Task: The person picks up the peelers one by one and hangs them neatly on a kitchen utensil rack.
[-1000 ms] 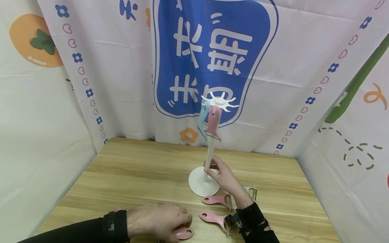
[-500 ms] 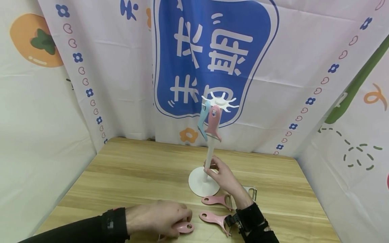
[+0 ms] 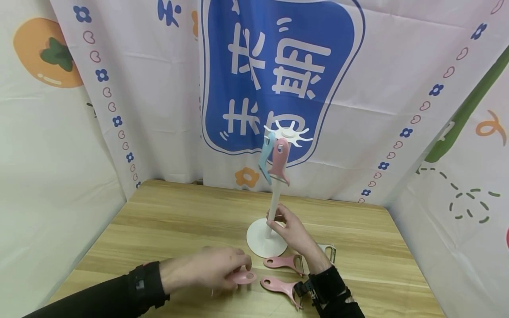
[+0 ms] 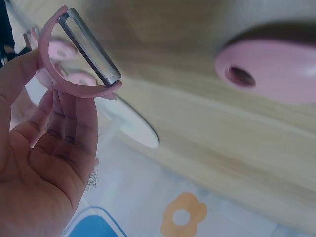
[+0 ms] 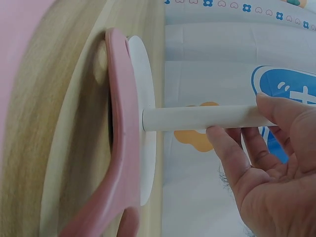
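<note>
My left hand (image 3: 203, 269) holds a pink peeler (image 3: 244, 277) between thumb and fingers, above the table. In the left wrist view, the held peeler's metal blade (image 4: 91, 47) faces away from the palm. With thumb and fingers, my right hand (image 3: 294, 232) grips the white pole (image 3: 274, 203) of a utensil stand. On its spoked white top (image 3: 292, 131) hang a blue peeler (image 3: 265, 157) and a pink peeler (image 3: 280, 159). A second pink handle (image 4: 281, 71) with a hole shows in the left wrist view; in the head view I cannot make it out.
Beside the stand's round base (image 3: 256, 240) lie a pink peeler (image 3: 278, 262), another pink peeler (image 3: 276, 285) nearer the front, and a white peeler (image 3: 328, 250) partly hidden by the right forearm. The wooden table (image 3: 171, 221) ends at a printed cloth backdrop (image 3: 167, 110).
My left hand has lifted the pink peeler off the table and moved it slightly away from the front edge. The right hand and the stand have stayed put.
</note>
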The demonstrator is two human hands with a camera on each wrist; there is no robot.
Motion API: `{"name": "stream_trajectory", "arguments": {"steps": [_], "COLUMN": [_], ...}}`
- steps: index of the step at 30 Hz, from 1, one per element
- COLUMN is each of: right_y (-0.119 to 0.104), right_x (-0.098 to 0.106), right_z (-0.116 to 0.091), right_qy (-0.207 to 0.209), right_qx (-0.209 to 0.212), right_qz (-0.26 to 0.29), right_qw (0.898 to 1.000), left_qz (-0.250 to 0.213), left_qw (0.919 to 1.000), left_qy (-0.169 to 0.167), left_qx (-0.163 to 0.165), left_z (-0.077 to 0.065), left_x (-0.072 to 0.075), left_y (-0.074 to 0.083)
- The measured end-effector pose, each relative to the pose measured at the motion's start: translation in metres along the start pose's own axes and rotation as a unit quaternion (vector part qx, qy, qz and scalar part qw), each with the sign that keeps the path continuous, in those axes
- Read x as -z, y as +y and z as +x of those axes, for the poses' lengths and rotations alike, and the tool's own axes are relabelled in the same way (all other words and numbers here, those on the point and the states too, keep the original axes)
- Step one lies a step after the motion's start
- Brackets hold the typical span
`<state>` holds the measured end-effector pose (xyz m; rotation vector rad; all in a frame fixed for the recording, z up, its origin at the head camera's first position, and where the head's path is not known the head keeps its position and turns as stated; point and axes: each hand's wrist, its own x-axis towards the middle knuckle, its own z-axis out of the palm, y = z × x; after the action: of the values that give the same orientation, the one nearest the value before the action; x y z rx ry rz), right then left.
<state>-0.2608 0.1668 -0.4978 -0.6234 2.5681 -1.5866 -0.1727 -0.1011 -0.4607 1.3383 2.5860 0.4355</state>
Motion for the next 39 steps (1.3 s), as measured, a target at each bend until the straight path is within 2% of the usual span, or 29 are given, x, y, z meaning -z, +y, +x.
{"name": "stream_trajectory", "arguments": {"steps": [8,17,27,35,39], "right_y": [-0.002,-0.005,-0.002,-0.003,-0.002], "right_x": [-0.002,-0.005,0.0,0.0,-0.001], "right_z": [-0.001,-0.002,-0.002,-0.001,-0.001], "right_qy": [0.01,0.025,0.004,0.005,0.012], "right_qx": [-0.005,-0.014,-0.009,-0.003,-0.001], "right_qz": [-0.003,-0.002,-0.002,0.0,0.004], "right_qw": [1.0,1.0,1.0,1.0,1.0], "left_qz": [-0.018,-0.069,-0.045,-0.036,-0.035], "left_qw": [0.9995,0.995,0.9938,0.9887,0.9846], "left_qy": [0.024,0.071,0.101,0.132,0.155], "left_qx": [0.005,0.016,0.011,0.061,0.071], "left_z": [0.001,-0.002,-0.004,-0.007,-0.006], "left_x": [0.019,0.042,0.062,0.082,0.091], "left_y": [-0.013,-0.02,-0.04,-0.051,-0.055]}}
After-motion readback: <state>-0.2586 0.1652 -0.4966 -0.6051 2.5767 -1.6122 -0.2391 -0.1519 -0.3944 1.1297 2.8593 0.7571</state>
